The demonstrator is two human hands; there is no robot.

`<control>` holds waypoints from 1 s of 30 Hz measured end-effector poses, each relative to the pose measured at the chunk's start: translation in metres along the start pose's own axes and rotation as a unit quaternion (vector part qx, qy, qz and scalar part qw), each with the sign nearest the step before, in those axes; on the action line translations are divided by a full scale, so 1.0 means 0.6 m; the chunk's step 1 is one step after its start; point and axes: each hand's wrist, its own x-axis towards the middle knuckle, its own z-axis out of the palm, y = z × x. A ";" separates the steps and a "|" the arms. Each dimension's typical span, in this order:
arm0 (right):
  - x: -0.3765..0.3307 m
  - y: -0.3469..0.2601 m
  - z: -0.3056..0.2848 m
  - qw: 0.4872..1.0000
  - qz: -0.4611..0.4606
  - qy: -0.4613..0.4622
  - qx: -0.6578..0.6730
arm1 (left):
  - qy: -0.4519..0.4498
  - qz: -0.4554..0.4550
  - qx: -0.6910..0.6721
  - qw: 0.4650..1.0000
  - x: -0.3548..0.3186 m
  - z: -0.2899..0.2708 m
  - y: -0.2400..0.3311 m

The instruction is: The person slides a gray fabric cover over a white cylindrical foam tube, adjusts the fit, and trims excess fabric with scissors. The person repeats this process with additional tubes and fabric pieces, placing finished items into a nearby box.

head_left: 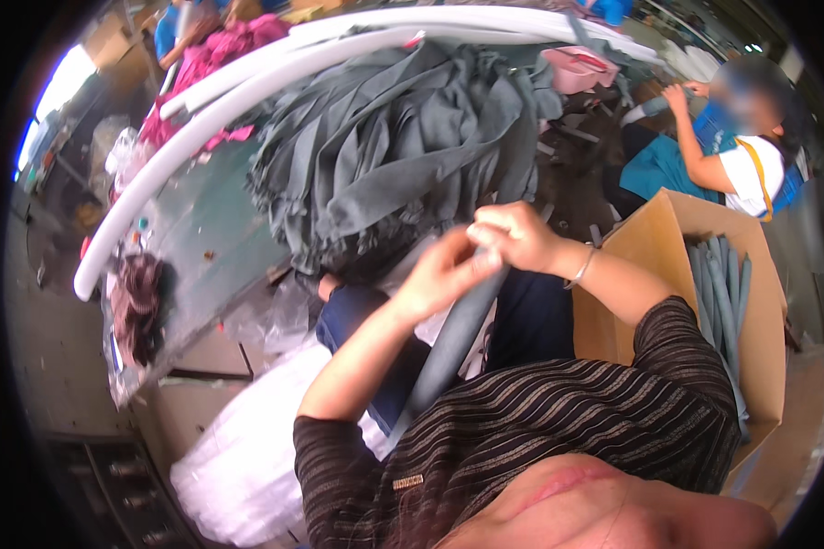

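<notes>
Both my hands meet at the top end of a long grey fabric-covered tube (453, 343) that slants down toward my lap. My left hand (444, 274) wraps around the tube just below its end. My right hand (513, 233) pinches the tube's tip, fingers closed, a thin bracelet on the wrist. A big heap of grey fabric strips (403, 146) lies on the green table (192, 229) right behind my hands.
A cardboard box (668, 247) at my right holds several grey tubes (719, 284). Long white foam tubes (247, 87) arc across the table. A white plastic bag (247, 457) sits at lower left. Another seated person (732, 156) works at upper right. Pink cloth (224, 46) lies far back.
</notes>
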 end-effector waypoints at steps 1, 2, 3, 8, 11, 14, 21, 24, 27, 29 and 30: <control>-0.003 -0.002 0.001 0.999 0.003 0.026 0.031 | 0.045 0.039 0.011 0.998 -0.001 -0.009 0.029; -0.002 -0.003 0.001 0.998 0.040 0.041 0.019 | 0.096 0.076 0.029 0.992 -0.008 -0.016 0.080; -0.005 -0.005 0.001 0.997 0.048 0.048 0.032 | 0.065 0.138 0.023 0.988 -0.026 -0.018 0.129; -0.043 0.034 0.015 0.990 0.087 0.026 0.106 | -0.081 0.456 0.041 0.885 -0.055 -0.003 0.283; -0.013 -0.017 0.048 0.994 0.029 0.015 0.101 | -0.087 0.472 0.081 0.873 -0.079 -0.015 0.316; -0.007 -0.021 0.052 0.997 0.006 -0.001 0.073 | -0.092 0.471 0.100 0.872 -0.094 -0.029 0.327; -0.015 -0.026 0.054 0.996 0.028 0.022 0.083 | -0.087 0.513 0.075 0.851 -0.096 -0.043 0.311; -0.013 -0.056 0.059 0.997 0.031 0.022 0.072 | -0.164 0.493 -0.001 0.854 -0.123 -0.080 0.339; -0.017 -0.065 0.062 0.998 0.028 0.020 0.061 | -0.223 0.489 -0.101 0.837 -0.173 -0.091 0.346; -0.053 -0.051 0.046 0.997 0.060 0.030 0.029 | -0.222 0.503 -0.126 0.826 -0.171 -0.080 0.345; -0.043 -0.057 0.053 0.998 0.042 0.029 0.044 | -0.172 0.493 -0.105 0.846 -0.201 -0.068 0.364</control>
